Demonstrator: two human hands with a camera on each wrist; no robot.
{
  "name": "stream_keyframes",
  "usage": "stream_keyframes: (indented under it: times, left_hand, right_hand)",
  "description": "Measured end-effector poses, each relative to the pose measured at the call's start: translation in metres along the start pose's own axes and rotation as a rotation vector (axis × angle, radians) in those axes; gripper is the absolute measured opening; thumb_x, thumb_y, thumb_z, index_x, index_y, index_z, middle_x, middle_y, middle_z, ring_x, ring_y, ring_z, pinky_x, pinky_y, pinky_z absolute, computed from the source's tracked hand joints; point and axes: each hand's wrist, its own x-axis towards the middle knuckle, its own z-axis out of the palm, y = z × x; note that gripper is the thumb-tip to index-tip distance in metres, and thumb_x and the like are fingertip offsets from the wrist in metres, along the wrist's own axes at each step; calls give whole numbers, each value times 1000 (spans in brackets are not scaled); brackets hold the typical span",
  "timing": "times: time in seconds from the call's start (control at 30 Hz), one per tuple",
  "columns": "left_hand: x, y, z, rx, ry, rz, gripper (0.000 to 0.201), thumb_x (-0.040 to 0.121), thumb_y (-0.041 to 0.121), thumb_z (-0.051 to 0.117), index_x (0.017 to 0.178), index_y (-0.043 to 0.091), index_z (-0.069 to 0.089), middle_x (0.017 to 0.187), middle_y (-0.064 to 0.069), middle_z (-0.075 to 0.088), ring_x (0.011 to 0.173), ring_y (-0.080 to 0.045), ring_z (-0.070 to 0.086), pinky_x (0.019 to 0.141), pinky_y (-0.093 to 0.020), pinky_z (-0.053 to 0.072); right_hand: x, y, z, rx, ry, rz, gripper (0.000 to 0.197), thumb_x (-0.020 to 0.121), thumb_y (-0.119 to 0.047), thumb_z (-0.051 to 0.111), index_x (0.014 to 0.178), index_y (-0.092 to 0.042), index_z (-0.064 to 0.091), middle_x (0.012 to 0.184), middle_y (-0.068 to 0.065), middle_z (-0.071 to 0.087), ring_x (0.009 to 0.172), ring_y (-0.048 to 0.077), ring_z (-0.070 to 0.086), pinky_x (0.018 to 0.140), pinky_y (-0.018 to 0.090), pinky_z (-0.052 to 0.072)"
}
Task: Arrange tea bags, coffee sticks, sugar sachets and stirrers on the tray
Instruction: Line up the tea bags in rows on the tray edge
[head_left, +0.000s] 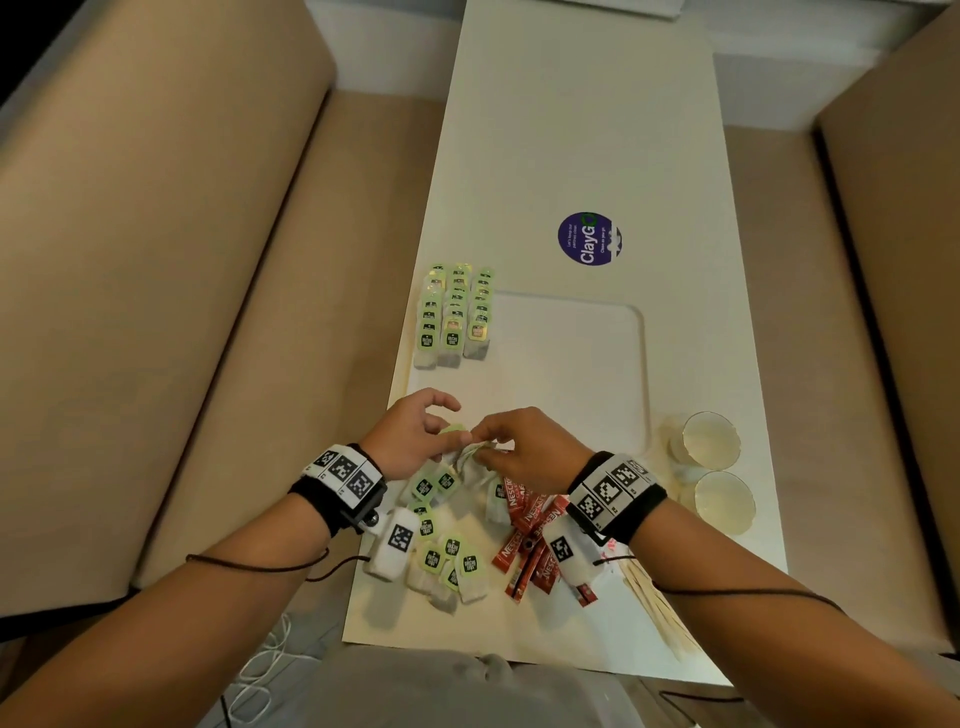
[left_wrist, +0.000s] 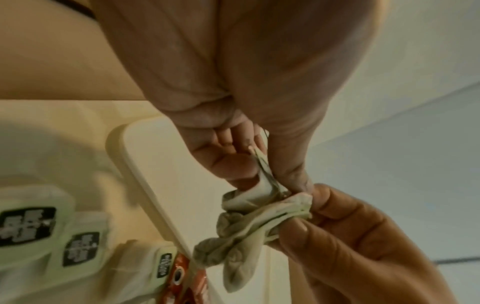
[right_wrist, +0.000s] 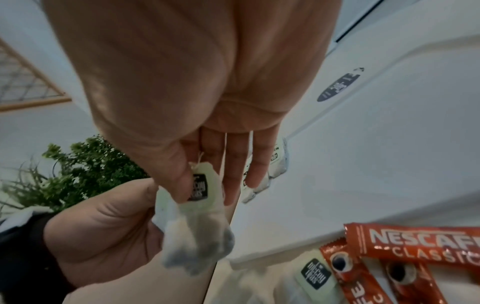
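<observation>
Both hands meet over the near edge of the white tray (head_left: 597, 374) and pinch one crumpled tea bag (head_left: 470, 451) between them. My left hand (head_left: 452, 436) (left_wrist: 270, 181) pinches the bag's green tag end between thumb and forefinger. Beside it, my right hand (head_left: 485, 447) (right_wrist: 205, 193) pinches the same tea bag (left_wrist: 246, 222) (right_wrist: 197, 236). Three neat columns of tea bags (head_left: 457, 312) lie along the tray's left side. Loose tea bags (head_left: 441, 551) and red coffee sticks (head_left: 530, 540) lie under my wrists. Wooden stirrers (head_left: 660, 608) lie at the near right.
Two white cups (head_left: 711, 441) stand right of the tray. A round purple sticker (head_left: 589, 239) is on the white table beyond it. Beige sofa seats flank the narrow table. A small sachet (head_left: 586, 593) peeks out below my right wrist.
</observation>
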Motion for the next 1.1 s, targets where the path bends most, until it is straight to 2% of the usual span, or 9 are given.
stream_keyframes:
  times: [0.1, 0.27, 0.33, 0.47, 0.83, 0.9, 0.97, 1.03, 1.1]
  left_hand:
    - [0, 2, 0, -165, 7, 1, 58, 70, 25, 82, 120, 18, 53, 83, -12, 72, 72, -20, 63, 68, -29, 52]
    - [0, 8, 2, -261, 47, 40, 49, 89, -2, 67, 132, 8, 48, 106, -14, 68, 89, -16, 67, 79, -25, 57]
    - [-1, 10, 3, -249, 14, 29, 43, 94, 7, 63, 135, 5, 49, 111, -11, 68, 95, -10, 68, 88, -29, 57]
    - [-4, 12, 7, -303, -75, -16, 43, 89, 37, 58, 119, 7, 64, 110, -14, 71, 100, -25, 69, 90, -40, 56]
    - [7, 23, 5, -407, 10, -78, 25, 105, 12, 44, 109, 13, 69, 98, -9, 75, 96, -31, 65, 88, -43, 53]
    - [9, 28, 3, -418, 25, -92, 21, 101, 22, 55, 109, 9, 69, 100, -16, 73, 101, -38, 64, 89, -46, 52]
    - [8, 38, 3, -416, -24, -105, 42, 95, 38, 55, 121, 6, 63, 107, -23, 70, 103, -41, 65, 84, -46, 55]
    - [6, 50, 3, -387, -126, -111, 56, 92, 52, 44, 127, 10, 59, 104, -20, 72, 98, -39, 68, 75, -42, 58]
    - [2, 61, 3, -352, -189, -78, 45, 99, 51, 41, 125, 17, 56, 91, -11, 74, 96, -38, 68, 73, -43, 58]
  right_hand:
    - [0, 1, -2, 82, 77, 7, 12, 94, -23, 66, 104, -21, 74, 95, -10, 73, 90, 6, 66, 89, 33, 54]
    - [3, -2, -7, 193, 144, 19, 8, 94, -21, 67, 100, -22, 72, 92, -10, 73, 85, 5, 68, 86, 33, 57]
    - [5, -3, -10, 214, 161, 23, 8, 94, -21, 67, 100, -23, 72, 92, -10, 73, 85, 5, 68, 85, 33, 57]
    - [10, -7, -13, 238, 161, 22, 12, 94, -20, 68, 105, -21, 73, 95, -9, 74, 87, 7, 69, 86, 32, 57]
    - [20, -12, -22, 150, 173, -21, 12, 94, -18, 70, 104, -18, 75, 98, -8, 64, 87, 4, 62, 82, 21, 52]
    - [22, -16, -28, 157, 173, -35, 14, 95, -17, 68, 107, -20, 75, 99, -8, 67, 89, 3, 63, 85, 21, 52]
    - [27, -18, -33, 159, 181, -38, 18, 95, -16, 68, 111, -19, 74, 101, -8, 68, 89, 3, 64, 87, 25, 53]
    - [32, -20, -39, 140, 186, -43, 22, 94, -14, 67, 115, -18, 73, 102, -6, 69, 87, 5, 64, 85, 27, 55]
    - [37, -22, -43, 134, 194, -53, 23, 94, -12, 67, 115, -18, 73, 100, -1, 70, 80, 10, 66, 79, 27, 56]
